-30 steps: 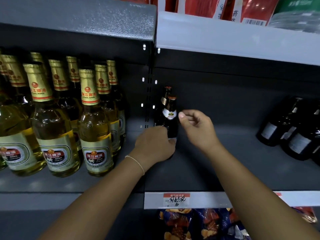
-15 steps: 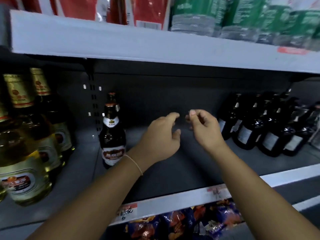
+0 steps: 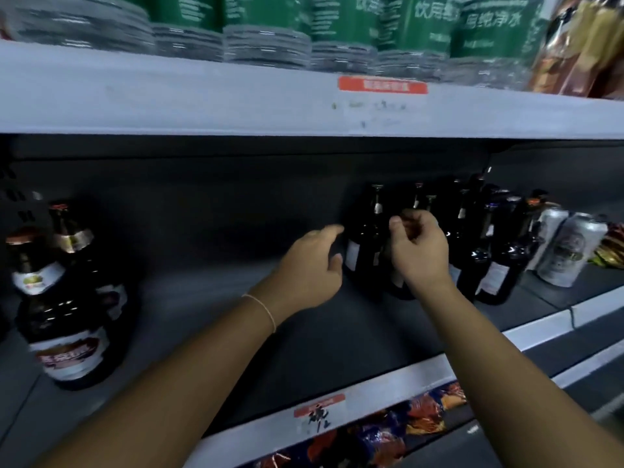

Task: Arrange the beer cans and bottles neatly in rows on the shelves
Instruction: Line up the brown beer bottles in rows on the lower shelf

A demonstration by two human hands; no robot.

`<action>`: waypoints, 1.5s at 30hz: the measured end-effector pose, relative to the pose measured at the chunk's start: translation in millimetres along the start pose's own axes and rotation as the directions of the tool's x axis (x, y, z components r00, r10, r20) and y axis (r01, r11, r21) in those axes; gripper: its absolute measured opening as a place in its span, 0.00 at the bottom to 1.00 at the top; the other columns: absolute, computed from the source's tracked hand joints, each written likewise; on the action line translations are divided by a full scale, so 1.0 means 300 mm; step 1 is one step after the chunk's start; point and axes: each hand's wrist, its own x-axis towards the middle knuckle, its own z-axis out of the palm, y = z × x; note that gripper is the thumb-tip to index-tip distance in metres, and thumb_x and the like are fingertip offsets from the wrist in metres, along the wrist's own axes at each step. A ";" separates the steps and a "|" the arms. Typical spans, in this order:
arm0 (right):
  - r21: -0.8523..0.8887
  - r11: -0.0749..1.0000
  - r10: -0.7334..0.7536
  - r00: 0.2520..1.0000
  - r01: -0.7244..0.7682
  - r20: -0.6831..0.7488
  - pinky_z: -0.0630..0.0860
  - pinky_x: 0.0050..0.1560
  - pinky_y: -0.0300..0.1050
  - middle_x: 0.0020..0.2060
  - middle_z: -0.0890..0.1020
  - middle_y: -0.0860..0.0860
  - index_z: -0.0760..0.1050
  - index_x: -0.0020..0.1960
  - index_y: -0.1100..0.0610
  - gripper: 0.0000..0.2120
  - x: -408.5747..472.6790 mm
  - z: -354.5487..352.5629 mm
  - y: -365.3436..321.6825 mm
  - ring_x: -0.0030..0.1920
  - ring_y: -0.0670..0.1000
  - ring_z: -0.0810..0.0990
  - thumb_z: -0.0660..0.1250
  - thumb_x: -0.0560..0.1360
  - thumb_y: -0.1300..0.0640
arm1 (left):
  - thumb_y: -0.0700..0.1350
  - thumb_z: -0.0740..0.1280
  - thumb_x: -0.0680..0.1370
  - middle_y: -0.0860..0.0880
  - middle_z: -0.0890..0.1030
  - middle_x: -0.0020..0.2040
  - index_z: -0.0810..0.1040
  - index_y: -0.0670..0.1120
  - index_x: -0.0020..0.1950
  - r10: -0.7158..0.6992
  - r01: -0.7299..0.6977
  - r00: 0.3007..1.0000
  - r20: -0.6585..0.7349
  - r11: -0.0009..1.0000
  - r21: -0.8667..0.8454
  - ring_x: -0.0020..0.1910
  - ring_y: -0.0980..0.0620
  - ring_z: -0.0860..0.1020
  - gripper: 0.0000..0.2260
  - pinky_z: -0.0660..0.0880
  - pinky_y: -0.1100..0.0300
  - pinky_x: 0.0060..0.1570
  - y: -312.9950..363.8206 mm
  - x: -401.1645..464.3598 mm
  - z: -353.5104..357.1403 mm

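Both hands have left the two brown beer bottles [image 3: 64, 315] and slid right, left hand [image 3: 309, 268] loose, right hand [image 3: 418, 251] curled empty at the dark bottles [image 3: 366, 244], so that cluster's probably next.

Both hands have left the brown bottle [image 3: 64, 319], now at frame left; left hand [image 3: 309, 268] and right hand [image 3: 418, 248] reach the dark bottles [image 3: 364, 244] right of centre

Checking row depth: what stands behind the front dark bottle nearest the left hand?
Behind the front dark bottle, more dark bottle necks rise toward the back panel. The right hand covers their bodies, so their number is unclear.
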 end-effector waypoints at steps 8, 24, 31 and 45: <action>-0.205 0.978 0.028 1.000 -0.030 -0.013 0.76 0.59 0.60 0.55 0.76 0.62 0.69 0.62 0.68 0.24 0.158 -0.053 0.129 0.56 0.62 0.77 0.68 0.75 0.52 | 0.39 0.59 0.79 0.44 0.68 0.72 0.61 0.46 0.76 -0.018 0.018 0.997 0.075 1.000 -0.005 0.70 0.48 0.69 0.24 0.68 0.54 0.69 0.071 0.114 0.142; -0.169 0.983 0.097 0.988 -0.077 0.118 0.77 0.41 0.45 0.41 0.79 0.58 0.69 0.67 0.65 0.23 0.204 -0.055 0.203 0.40 0.54 0.80 0.70 0.77 0.54 | 0.40 0.60 0.80 0.44 0.67 0.72 0.62 0.45 0.76 -0.147 0.152 0.980 0.135 0.988 -0.026 0.71 0.48 0.66 0.24 0.64 0.61 0.69 0.066 0.143 0.239; 0.006 0.999 0.034 0.974 -0.036 0.226 0.84 0.47 0.54 0.37 0.82 0.63 0.73 0.61 0.59 0.16 0.078 -0.045 0.129 0.39 0.58 0.84 0.71 0.77 0.54 | 0.43 0.66 0.77 0.46 0.75 0.65 0.70 0.45 0.69 -0.141 0.150 0.981 0.130 0.986 -0.066 0.64 0.49 0.74 0.21 0.71 0.61 0.60 0.056 0.088 0.241; 0.228 0.974 -0.079 0.943 0.003 0.324 0.81 0.49 0.41 0.44 0.82 0.47 0.76 0.55 0.55 0.21 -0.239 0.171 -0.188 0.44 0.43 0.83 0.80 0.67 0.52 | 0.63 0.76 0.57 0.58 0.80 0.53 0.71 0.56 0.58 -0.361 0.337 0.925 -0.115 0.923 -0.185 0.52 0.58 0.78 0.33 0.78 0.56 0.50 -0.082 -0.196 0.031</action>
